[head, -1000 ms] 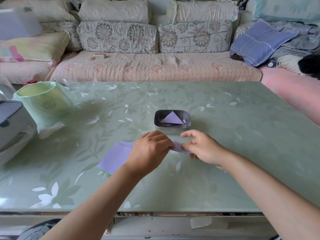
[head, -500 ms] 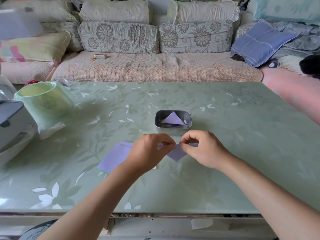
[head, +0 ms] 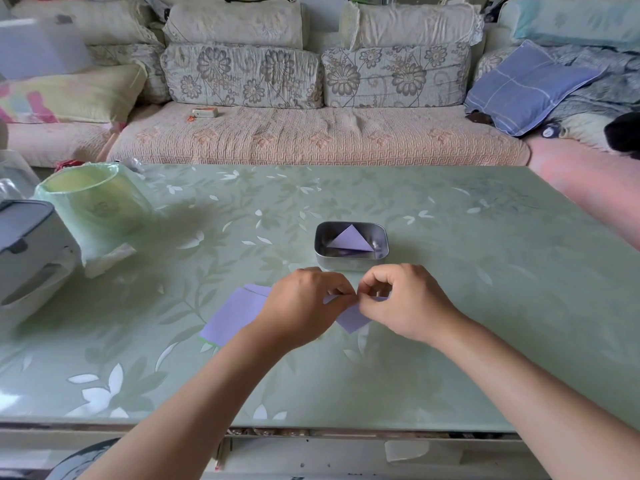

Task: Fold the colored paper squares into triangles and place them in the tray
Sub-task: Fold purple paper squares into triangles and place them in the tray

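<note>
My left hand (head: 304,306) and my right hand (head: 408,303) pinch a purple paper square (head: 353,320) together, held just above the table in front of the tray. Its lower corner hangs down between the hands; the rest is hidden by my fingers. A small metal tray (head: 349,263) stands right behind the hands with one folded purple triangle (head: 351,240) inside. A stack of flat purple paper squares (head: 232,318) lies on the table to the left, partly under my left wrist.
A green glass table (head: 485,306) holds a green-lined bin (head: 93,206) and a grey-white appliance (head: 27,251) at the left edge. A sofa (head: 311,136) with cushions runs along the far side.
The paper was lifted off the table and both hands drew together, thumbs and fingertips now pinching its top edge; its lower corner hangs free.
</note>
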The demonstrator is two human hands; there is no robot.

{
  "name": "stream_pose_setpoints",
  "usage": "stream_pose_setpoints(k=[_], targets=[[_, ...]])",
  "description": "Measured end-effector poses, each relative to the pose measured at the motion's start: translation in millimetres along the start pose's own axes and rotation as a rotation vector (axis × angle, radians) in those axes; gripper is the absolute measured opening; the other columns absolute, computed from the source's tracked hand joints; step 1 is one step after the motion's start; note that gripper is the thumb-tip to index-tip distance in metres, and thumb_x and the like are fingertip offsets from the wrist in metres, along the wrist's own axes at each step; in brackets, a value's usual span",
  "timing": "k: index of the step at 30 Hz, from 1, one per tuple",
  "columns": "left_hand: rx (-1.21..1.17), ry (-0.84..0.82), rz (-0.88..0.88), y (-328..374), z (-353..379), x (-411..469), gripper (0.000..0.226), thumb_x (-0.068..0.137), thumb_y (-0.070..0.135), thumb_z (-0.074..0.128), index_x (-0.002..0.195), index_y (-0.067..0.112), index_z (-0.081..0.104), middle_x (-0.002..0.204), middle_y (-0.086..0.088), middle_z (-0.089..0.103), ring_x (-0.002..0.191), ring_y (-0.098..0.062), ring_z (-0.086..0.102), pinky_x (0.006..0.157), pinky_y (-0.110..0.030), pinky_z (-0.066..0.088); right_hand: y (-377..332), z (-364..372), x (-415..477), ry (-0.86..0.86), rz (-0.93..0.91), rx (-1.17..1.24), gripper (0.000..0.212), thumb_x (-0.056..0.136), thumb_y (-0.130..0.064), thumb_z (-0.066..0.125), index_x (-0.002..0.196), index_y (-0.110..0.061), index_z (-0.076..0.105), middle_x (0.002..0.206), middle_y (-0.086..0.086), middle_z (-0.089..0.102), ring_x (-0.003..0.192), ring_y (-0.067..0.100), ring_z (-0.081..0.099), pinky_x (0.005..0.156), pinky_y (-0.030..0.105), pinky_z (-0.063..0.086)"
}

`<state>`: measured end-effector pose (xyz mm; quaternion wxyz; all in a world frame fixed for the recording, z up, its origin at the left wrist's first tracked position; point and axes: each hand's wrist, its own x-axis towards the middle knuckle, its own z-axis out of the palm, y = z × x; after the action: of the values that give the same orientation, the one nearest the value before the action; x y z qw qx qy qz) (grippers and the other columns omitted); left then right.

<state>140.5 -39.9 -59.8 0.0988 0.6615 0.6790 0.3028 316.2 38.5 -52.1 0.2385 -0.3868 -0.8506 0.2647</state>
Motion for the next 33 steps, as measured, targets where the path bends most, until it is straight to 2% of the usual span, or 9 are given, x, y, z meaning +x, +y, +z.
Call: stream_pose_setpoints(k=[2, 5, 10, 15, 20, 24, 26, 30, 33], targets=[[-0.006, -0.01, 0.004, 0.9, -0.6, 0.2, 0.007, 0.089, 0.041, 0.066, 0.088, 0.038, 0.072, 0.083, 0.012, 0.068, 0.085, -0.008, 0.058, 0.077, -0.037, 0.05, -1.1, 0.9, 0.3, 0.01, 0.007, -0.033, 0.004, 0.069, -0.036, 0.072, 0.068, -0.035, 0.068, 0.069, -0.021, 0.065, 0.065, 0.009, 0.059, 0.06, 0.024, 0.048], [0.0, -0.007, -0.002, 0.2, -2.5, 1.5, 0.006, 0.089, 0.039, 0.066, 0.087, 0.036, 0.071, 0.077, 0.018, 0.063, 0.085, -0.008, 0.057, 0.076, -0.036, 0.05, -1.4, 0.6, 0.6, 0.017, 0.022, -0.062, 0.011, 0.072, -0.032, 0.074, 0.065, -0.036, 0.065, 0.068, -0.027, 0.063, 0.063, 0.007, 0.057, 0.057, 0.019, 0.042], [0.035, 0.018, -0.058, -5.2, -13.5, 4.6, 0.007, 0.09, 0.035, 0.065, 0.086, 0.035, 0.071, 0.073, 0.023, 0.057, 0.085, -0.008, 0.057, 0.074, -0.032, 0.049, 3.6, -4.5, 2.8, 0.058, 0.069, -0.029, 0.012, 0.07, -0.028, 0.072, 0.063, -0.034, 0.064, 0.066, -0.02, 0.064, 0.061, 0.009, 0.059, 0.06, 0.024, 0.049], [0.046, 0.004, -0.096, -10.9, -24.8, 5.6, 0.008, 0.09, 0.035, 0.065, 0.085, 0.037, 0.07, 0.074, 0.024, 0.056, 0.08, 0.002, 0.053, 0.066, -0.024, 0.043, 6.5, -8.9, 4.2, 0.066, 0.103, -0.026, 0.013, 0.071, -0.026, 0.073, 0.063, -0.029, 0.064, 0.065, -0.024, 0.063, 0.061, 0.007, 0.059, 0.06, 0.023, 0.049], [0.08, -0.015, -0.095, -14.9, -30.9, 5.2, 0.008, 0.091, 0.034, 0.064, 0.086, 0.035, 0.07, 0.076, 0.022, 0.056, 0.079, 0.002, 0.052, 0.066, -0.019, 0.041, 9.6, -10.3, 5.9, 0.067, 0.139, -0.054, 0.011, 0.071, -0.027, 0.072, 0.064, -0.028, 0.064, 0.065, -0.027, 0.061, 0.061, 0.005, 0.058, 0.058, 0.021, 0.045], [0.116, 0.01, -0.12, -19.1, -30.3, 5.2, 0.008, 0.09, 0.034, 0.063, 0.087, 0.033, 0.07, 0.078, 0.019, 0.06, 0.083, -0.007, 0.057, 0.07, -0.027, 0.047, 15.8, -13.5, 7.7, 0.095, 0.174, -0.113, 0.009, 0.071, -0.028, 0.069, 0.065, -0.029, 0.062, 0.063, -0.025, 0.06, 0.06, 0.003, 0.057, 0.058, 0.022, 0.043], [0.097, 0.007, -0.119, -20.5, -29.4, 4.6, 0.007, 0.09, 0.035, 0.063, 0.087, 0.034, 0.069, 0.078, 0.019, 0.06, 0.084, -0.009, 0.059, 0.072, -0.03, 0.05, 17.0, -14.0, 8.3, 0.098, 0.128, -0.062, 0.01, 0.074, -0.027, 0.069, 0.069, -0.03, 0.061, 0.069, -0.026, 0.061, 0.062, 0.006, 0.057, 0.061, 0.024, 0.046], [0.059, -0.022, -0.079, -13.1, -25.3, 3.0, 0.007, 0.091, 0.033, 0.064, 0.087, 0.035, 0.07, 0.074, 0.025, 0.056, 0.084, -0.008, 0.058, 0.073, -0.03, 0.05, 9.6, -5.1, 6.1, -0.001, -0.026, 0.045, 0.011, 0.08, -0.032, 0.074, 0.089, -0.033, 0.068, 0.092, -0.02, 0.065, 0.08, 0.01, 0.062, 0.077, 0.026, 0.051], [0.045, 0.009, -0.053, -9.8, -21.4, 3.6, 0.006, 0.09, 0.033, 0.065, 0.087, 0.035, 0.07, 0.072, 0.024, 0.056, 0.081, -0.008, 0.057, 0.07, -0.03, 0.05, 5.7, 3.6, 6.7, -0.016, -0.054, 0.054, 0.005, 0.086, -0.029, 0.072, 0.082, -0.03, 0.07, 0.084, -0.02, 0.068, 0.08, 0.006, 0.063, 0.078, 0.03, 0.052]])
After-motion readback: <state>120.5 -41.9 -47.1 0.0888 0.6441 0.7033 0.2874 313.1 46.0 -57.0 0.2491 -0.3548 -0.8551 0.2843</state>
